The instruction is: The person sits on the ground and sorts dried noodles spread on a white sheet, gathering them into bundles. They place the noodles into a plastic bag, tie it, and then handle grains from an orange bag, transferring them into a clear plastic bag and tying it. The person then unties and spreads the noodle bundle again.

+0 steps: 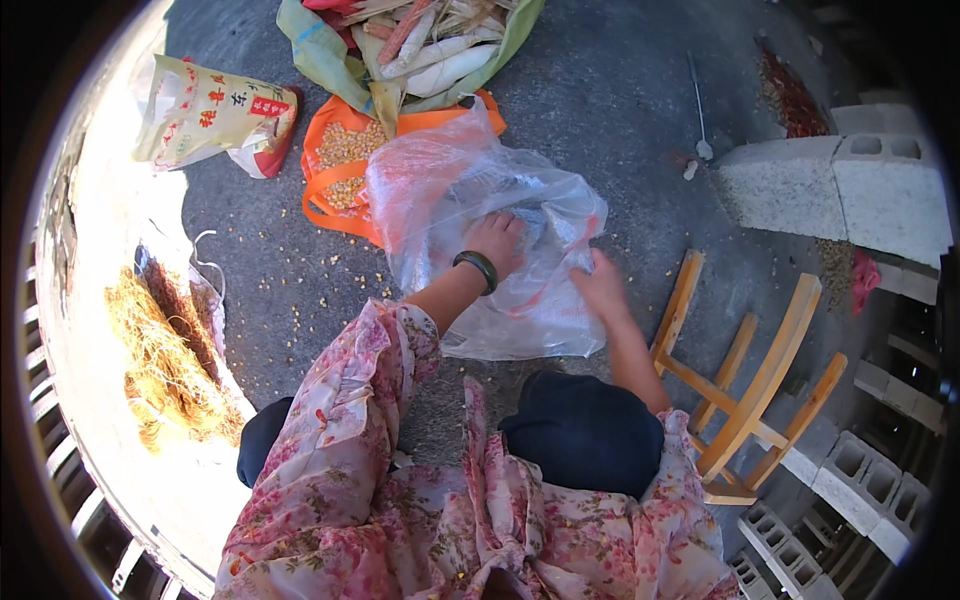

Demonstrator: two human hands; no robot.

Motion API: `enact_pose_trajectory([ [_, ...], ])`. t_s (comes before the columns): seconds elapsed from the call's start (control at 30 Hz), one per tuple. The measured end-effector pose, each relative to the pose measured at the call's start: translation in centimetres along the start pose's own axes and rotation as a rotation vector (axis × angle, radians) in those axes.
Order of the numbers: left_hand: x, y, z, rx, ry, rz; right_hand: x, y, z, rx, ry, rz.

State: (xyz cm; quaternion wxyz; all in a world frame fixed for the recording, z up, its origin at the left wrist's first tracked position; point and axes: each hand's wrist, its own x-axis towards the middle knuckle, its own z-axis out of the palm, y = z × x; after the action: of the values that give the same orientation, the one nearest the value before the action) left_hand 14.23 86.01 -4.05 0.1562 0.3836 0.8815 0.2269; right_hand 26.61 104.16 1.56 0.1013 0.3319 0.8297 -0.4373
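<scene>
A large clear plastic bag [487, 187] lies spread on the concrete floor in front of me, its upper left part over an orange bag [330, 184] of loose corn kernels [349, 146]. My left hand [496, 241], with a dark bangle at the wrist, reaches into or onto the plastic; its fingertips are partly hidden by the film, and a grip cannot be made out. At the bag's right edge is my right hand [602, 286], its thumb and fingers pinching the plastic. Behind the orange bag, a green woven sack [319, 56] holds corn cobs and husks [442, 64].
A printed sack [217, 112] stands at upper left. Corn silk [169, 360] lies on a cloth at left. To the right, a wooden stool [765, 382] lies on its side near concrete blocks [795, 184]. Kernels [322, 300] are scattered on the floor. A thin metal tool [699, 105] lies farther back.
</scene>
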Motion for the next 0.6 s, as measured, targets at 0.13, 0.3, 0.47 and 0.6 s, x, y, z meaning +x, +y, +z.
enact_pose_trajectory([
  [0.13, -0.1, 0.6, 1.9, 0.074, -0.191, 0.009, -0.3, -0.7, 0.3, 0.036, -0.04, -0.061],
  [0.3, -0.8, 0.7, 1.2, 0.073, -0.346, -0.095, 0.0, -0.8, 0.1, 0.07, 0.029, -0.04],
  [0.47, -0.5, -0.8, 0.5, -0.126, -0.056, 0.023, 1.7, -1.3, 0.3, 0.135, 0.312, -0.102],
  [0.6, 0.9, -2.7, 1.1, -0.218, 0.013, -0.189, 3.6, -1.9, 0.3, -0.024, 0.246, -0.079],
])
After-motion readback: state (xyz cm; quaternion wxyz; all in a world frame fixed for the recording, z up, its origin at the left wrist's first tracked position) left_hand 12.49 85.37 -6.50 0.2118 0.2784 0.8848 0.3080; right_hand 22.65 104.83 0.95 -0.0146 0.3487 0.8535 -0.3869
